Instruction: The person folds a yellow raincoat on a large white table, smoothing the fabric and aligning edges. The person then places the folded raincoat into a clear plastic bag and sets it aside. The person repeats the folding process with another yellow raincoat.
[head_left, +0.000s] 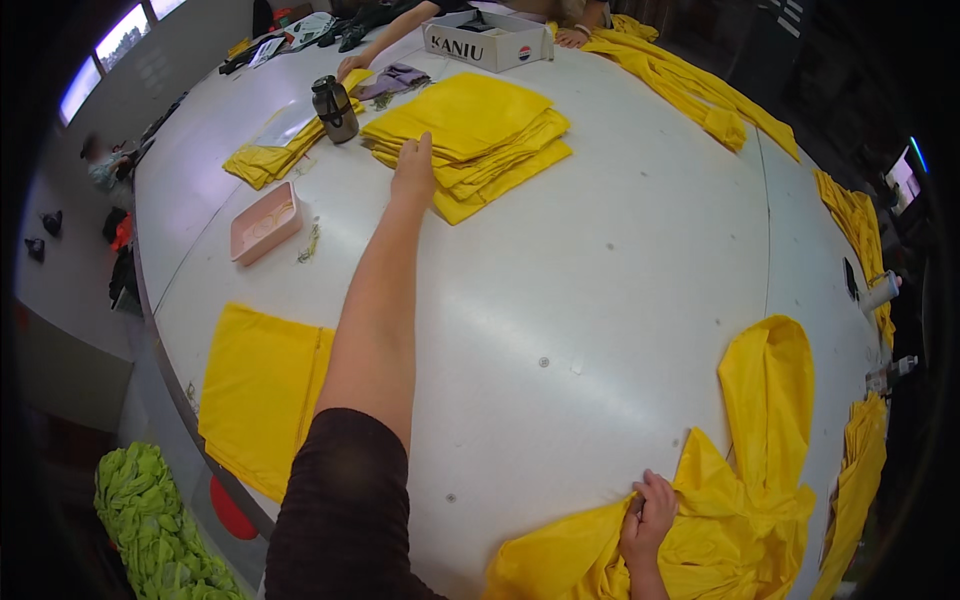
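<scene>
Right hand [648, 512] clenched on crumpled yellow garment [740, 500]; left hand [413, 172], arm outstretched, flat and open atop folded yellow stack [480, 140].

Stack of folded pieces [470, 140], 12 o'clock: yellow cloth, matt, smooth. Loose garment [740, 500], 5 o'clock: same yellow cloth, thin, creased. Table [600, 280]: white, smooth, faint sheen. Tray [265, 222]: pink plastic. Flask [335, 108]: dark, glossy, metallic.

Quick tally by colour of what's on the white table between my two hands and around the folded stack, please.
Yellow: 3 – folded stack under left hand, flat piece, loose garment in right hand
Pink: 1 – tray
Dark: 1 – flask
Total: 5
</scene>
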